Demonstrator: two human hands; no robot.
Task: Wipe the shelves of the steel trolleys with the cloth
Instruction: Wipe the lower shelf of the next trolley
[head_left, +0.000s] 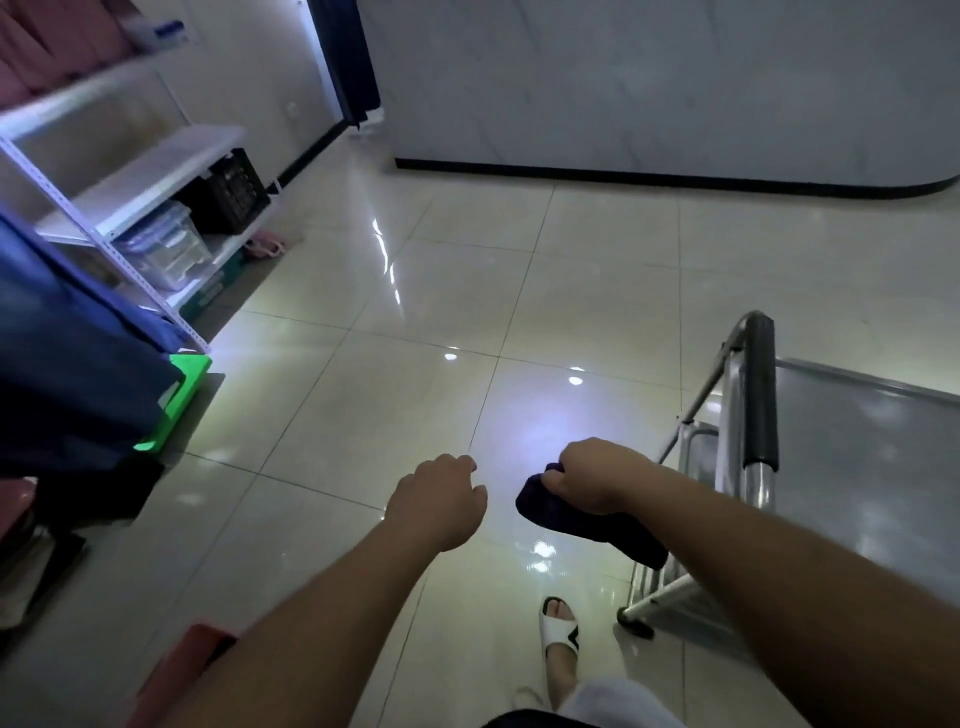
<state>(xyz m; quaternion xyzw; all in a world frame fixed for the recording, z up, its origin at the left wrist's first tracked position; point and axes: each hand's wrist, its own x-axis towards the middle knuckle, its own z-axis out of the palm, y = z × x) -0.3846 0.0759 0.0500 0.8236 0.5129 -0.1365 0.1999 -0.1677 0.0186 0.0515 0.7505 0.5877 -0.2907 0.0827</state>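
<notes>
My right hand (592, 475) grips a dark blue cloth (587, 519) that hangs below the fist, held out over the floor just left of a steel trolley (862, 467). The trolley stands at the right; its flat top shelf is bare and its handle (759, 395) has a black grip. Lower shelves show only partly behind the handle frame. My left hand (441, 499) hovers over the floor to the left of the cloth, fingers loosely curled, holding nothing.
Glossy tiled floor (415, 322) stretches ahead. A white rack (130, 197) with a clear box and black crate lines the left wall. Dark blue fabric (67, 374) and a green tray (179, 400) sit at left. A curved white counter (649, 104) stands ahead. My sandalled foot (560, 629) is below.
</notes>
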